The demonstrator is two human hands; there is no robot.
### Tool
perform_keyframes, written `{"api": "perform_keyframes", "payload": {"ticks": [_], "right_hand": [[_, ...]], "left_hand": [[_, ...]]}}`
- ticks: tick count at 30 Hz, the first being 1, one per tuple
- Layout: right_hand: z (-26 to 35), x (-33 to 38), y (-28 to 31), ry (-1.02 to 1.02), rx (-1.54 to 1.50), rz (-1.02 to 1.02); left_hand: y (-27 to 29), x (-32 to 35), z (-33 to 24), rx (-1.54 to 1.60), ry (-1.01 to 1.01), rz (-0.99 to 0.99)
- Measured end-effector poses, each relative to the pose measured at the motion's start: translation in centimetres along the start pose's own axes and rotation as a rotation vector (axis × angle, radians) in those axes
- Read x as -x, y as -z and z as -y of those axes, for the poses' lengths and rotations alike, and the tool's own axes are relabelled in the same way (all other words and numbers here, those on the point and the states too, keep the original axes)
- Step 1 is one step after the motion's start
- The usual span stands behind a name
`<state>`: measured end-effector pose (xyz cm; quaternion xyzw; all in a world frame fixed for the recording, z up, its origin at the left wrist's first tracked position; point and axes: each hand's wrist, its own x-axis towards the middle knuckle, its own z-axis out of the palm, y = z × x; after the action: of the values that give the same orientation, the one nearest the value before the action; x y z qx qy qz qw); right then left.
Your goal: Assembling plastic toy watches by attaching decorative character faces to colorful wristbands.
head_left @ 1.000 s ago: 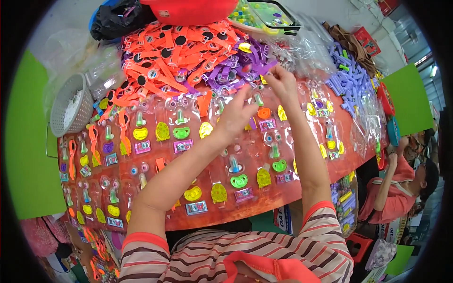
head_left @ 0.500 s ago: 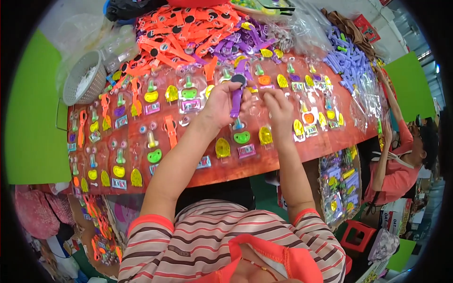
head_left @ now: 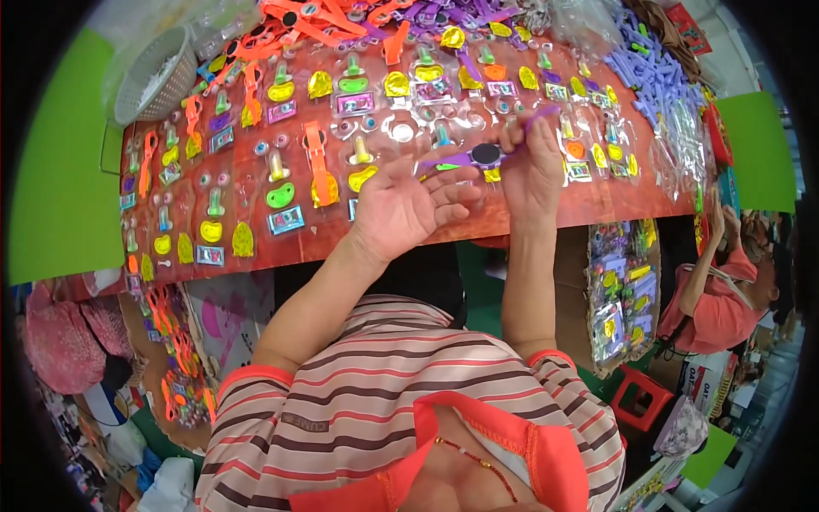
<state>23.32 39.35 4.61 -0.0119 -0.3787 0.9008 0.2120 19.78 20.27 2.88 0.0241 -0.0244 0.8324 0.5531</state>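
A purple toy watch (head_left: 486, 154) with a round black dial is stretched out sideways above the table. My right hand (head_left: 536, 171) grips its strap, the fingers bent round it. Palm up, my left hand (head_left: 408, 203) lies just left of it with its fingers loosely spread, close under the strap's other end; whether they touch I cannot tell. Beneath the hands are rows of clear blister trays holding small toys, such as a green pacifier (head_left: 280, 195), a yellow pacifier (head_left: 363, 177) and an orange toy watch (head_left: 315, 158).
Orange watches (head_left: 311, 21) and purple ones heap at the table's far side. A grey basket (head_left: 162, 81) stands at the far left, and lilac plastic parts (head_left: 653, 72) pile at the far right. Another person (head_left: 721, 294) works at the right. A red stool (head_left: 641, 398) stands below.
The watch has passed from my left hand to my right and turned from upright to sideways. My left hand has opened. The view has shifted, so the far heaps sit higher.
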Motion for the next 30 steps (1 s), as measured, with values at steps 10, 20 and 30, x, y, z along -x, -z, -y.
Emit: {"api": "perform_keyframes", "payload": {"ticks": [10,20,30], "right_hand": [[-0.6,6.8,-1.8,-0.062,0.577,-0.095],[-1.5,7.2,-2.8,-0.223,0.794,-0.037],[-1.4,7.1,-2.1,-0.301,0.709,-0.058]], "left_hand": [[2.0,-0.3,2.3,-0.601,-0.395,-0.303],[1.0,-0.5,3.1,-1.429,-0.666,-0.476],[1.3,-0.6,2.7,-1.585,-0.595,-0.422]]}}
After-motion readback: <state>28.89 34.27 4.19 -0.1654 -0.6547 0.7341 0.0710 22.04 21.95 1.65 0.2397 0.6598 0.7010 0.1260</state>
